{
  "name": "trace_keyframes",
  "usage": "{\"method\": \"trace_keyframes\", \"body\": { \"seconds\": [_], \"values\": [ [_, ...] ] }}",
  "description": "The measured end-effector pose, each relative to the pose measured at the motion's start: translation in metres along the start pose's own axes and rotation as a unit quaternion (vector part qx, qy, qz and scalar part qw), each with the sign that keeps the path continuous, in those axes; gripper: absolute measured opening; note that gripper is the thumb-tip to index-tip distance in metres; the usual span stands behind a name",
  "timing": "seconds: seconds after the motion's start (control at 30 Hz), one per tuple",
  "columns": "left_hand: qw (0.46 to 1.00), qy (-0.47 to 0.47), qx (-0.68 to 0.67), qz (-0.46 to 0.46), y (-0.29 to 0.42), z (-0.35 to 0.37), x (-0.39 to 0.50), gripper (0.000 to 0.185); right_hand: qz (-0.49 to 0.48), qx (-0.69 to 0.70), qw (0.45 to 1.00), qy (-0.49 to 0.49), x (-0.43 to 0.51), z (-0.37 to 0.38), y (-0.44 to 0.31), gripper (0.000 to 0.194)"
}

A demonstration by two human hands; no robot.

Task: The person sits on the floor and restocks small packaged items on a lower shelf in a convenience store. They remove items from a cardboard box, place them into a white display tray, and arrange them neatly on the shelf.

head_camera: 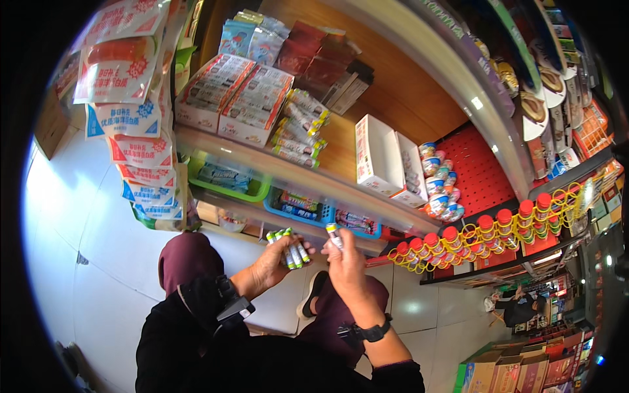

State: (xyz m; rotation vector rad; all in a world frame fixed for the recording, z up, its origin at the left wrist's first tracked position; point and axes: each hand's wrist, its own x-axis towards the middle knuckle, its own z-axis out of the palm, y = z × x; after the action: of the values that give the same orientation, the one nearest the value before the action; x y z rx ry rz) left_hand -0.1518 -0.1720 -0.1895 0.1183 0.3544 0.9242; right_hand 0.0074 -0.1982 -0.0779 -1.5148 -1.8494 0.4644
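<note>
My left hand point(269, 265) holds a bunch of several slim candy tubes point(295, 254) with green and yellow ends. Between the fingers of my right hand point(348, 265) is a single tube point(334, 237) of similar look, its yellow end up. Both hands are in front of the shelf edge, a short way apart. More such tubes point(300, 128) lie in a loose pile on the wooden shelf point(339, 147). Beside that pile are two white and orange display boxes point(245, 128) filled with small packs. An open white carton point(382, 169) stands farther right.
Below the shelf sit a green basket point(263, 190) and a blue basket point(327, 215) of packaged sweets. Snack pouches point(142, 150) hang at left. Capsule-like toy cups point(435, 185) and a yellow wire rack point(469, 239) of red-capped jars are at right. A person point(521, 309) sits farther off.
</note>
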Motion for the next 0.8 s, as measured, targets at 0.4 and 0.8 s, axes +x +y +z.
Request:
{"method": "trace_keyframes", "body": {
  "seconds": [0.4, 0.8],
  "values": [
    [0.999, -0.007, 0.035, 0.003, 0.002, -0.008, 0.006, 0.025, -0.181, -0.21, 0.958, 0.071, 0.146, -0.129, -0.03, 0.03],
    [0.999, -0.001, 0.042, -0.019, 0.001, -0.005, 0.008, 0.026, -0.119, -0.251, 0.956, -0.096, 0.16, -0.121, -0.024, 0.028]
  ]
}}
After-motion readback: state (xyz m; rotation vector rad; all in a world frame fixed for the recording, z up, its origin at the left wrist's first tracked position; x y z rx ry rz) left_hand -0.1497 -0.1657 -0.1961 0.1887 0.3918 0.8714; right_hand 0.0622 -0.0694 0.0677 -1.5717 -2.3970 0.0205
